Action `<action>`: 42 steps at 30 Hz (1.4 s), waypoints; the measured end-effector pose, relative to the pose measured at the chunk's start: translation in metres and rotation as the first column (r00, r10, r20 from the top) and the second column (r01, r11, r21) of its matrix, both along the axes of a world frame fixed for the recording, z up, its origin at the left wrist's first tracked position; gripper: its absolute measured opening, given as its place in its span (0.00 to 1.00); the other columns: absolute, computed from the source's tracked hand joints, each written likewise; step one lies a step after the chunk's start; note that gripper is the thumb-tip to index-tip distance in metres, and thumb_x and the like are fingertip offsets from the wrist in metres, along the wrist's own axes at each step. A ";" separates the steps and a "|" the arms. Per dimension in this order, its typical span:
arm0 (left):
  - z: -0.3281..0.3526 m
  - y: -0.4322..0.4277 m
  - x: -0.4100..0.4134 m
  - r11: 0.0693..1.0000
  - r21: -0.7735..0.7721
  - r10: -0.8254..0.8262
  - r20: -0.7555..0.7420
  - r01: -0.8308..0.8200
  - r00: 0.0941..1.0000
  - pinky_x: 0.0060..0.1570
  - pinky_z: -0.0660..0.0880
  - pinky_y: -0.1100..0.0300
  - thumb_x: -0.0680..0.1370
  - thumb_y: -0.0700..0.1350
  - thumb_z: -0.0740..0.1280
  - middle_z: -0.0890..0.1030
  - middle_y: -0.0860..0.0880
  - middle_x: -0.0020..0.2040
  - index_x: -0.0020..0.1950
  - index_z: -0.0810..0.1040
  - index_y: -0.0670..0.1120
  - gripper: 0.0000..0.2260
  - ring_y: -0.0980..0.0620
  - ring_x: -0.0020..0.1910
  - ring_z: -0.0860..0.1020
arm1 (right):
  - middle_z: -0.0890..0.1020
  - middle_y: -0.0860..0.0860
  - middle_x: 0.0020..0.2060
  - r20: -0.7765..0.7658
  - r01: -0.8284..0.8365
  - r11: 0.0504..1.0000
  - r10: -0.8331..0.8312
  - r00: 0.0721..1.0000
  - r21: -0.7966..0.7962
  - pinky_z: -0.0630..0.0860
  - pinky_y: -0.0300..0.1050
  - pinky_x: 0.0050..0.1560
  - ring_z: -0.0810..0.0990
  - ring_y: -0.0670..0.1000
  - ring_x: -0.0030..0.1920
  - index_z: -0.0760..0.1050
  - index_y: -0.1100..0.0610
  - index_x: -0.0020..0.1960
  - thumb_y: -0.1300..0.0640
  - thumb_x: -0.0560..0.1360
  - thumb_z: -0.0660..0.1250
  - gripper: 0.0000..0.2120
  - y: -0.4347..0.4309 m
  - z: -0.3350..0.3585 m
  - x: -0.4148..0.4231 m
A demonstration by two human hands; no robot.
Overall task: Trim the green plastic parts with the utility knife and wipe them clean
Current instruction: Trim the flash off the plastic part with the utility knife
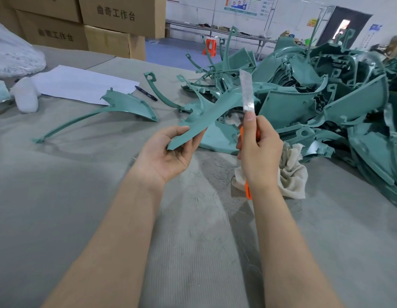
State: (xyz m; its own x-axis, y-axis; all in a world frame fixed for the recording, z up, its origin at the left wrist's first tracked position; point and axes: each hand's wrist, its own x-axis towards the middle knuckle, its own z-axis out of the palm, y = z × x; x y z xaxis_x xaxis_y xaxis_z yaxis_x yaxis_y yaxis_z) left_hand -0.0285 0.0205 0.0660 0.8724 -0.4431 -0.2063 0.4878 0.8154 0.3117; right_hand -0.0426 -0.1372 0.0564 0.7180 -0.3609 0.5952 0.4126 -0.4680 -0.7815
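Observation:
My left hand [171,152] holds the near end of a curved green plastic part [217,110] above the table, thumb on top and fingers beneath. My right hand [257,150] grips an orange utility knife [247,94] upright, thumb against the long extended blade, which stands just right of the part. A beige cloth [291,172] lies on the table behind my right wrist. A big heap of green parts [326,101] fills the right side. One separate green part [124,105] lies to the left.
The table is covered in grey felt [82,196]. A white sheet of paper [82,83] and a black pen [146,93] lie at the far left, beside a white plastic-wrapped bundle [26,96]. Cardboard boxes [104,25] are stacked behind.

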 end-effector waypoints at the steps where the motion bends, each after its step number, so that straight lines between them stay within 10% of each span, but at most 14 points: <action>1: 0.000 0.000 0.000 1.000 0.002 -0.005 0.000 0.005 1.000 0.29 0.78 0.67 0.69 0.32 0.62 0.82 0.37 0.48 0.61 0.73 0.37 0.20 0.44 0.37 0.84 | 0.70 0.66 0.32 0.005 -0.002 1.000 0.002 1.000 0.002 0.70 0.61 0.33 0.70 0.66 0.34 0.65 0.64 0.38 0.41 0.80 0.56 0.26 0.000 0.001 0.000; 26: 0.000 0.003 0.000 1.000 0.010 0.003 -0.020 -0.002 1.000 0.28 0.77 0.69 0.67 0.31 0.62 0.83 0.38 0.44 0.50 0.77 0.34 0.12 0.45 0.36 0.84 | 0.72 0.63 0.30 -0.024 -0.144 0.983 0.142 0.990 -0.118 0.72 0.59 0.32 0.72 0.63 0.32 0.68 0.62 0.38 0.40 0.79 0.56 0.25 0.009 -0.006 0.001; 29: 0.002 0.005 0.001 0.999 0.004 0.033 -0.033 -0.032 0.999 0.28 0.77 0.69 0.66 0.31 0.62 0.83 0.37 0.40 0.42 0.80 0.30 0.09 0.45 0.34 0.84 | 0.70 0.50 0.24 -0.031 -0.172 0.951 0.170 0.985 -0.257 0.67 0.46 0.29 0.68 0.49 0.27 0.65 0.51 0.33 0.45 0.80 0.59 0.19 0.019 -0.010 0.001; 42: 0.000 0.010 0.005 0.972 -0.090 0.216 -0.020 -0.217 0.976 0.38 0.80 0.62 0.76 0.33 0.59 0.82 0.36 0.41 0.45 0.78 0.31 0.09 0.44 0.35 0.82 | 0.68 0.48 0.24 -0.284 -0.541 0.726 0.460 0.841 -0.424 0.61 0.36 0.30 0.65 0.45 0.27 0.70 0.53 0.35 0.48 0.80 0.64 0.16 0.042 -0.011 -0.009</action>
State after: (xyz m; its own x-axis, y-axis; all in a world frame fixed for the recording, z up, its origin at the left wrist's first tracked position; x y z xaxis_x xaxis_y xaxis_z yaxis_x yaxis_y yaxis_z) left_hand -0.0238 0.0304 0.0655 0.9478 -0.2610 -0.1834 0.2992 0.9267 0.2275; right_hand -0.0519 -0.0956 0.0456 0.8056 0.3720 0.4610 0.5915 -0.5489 -0.5906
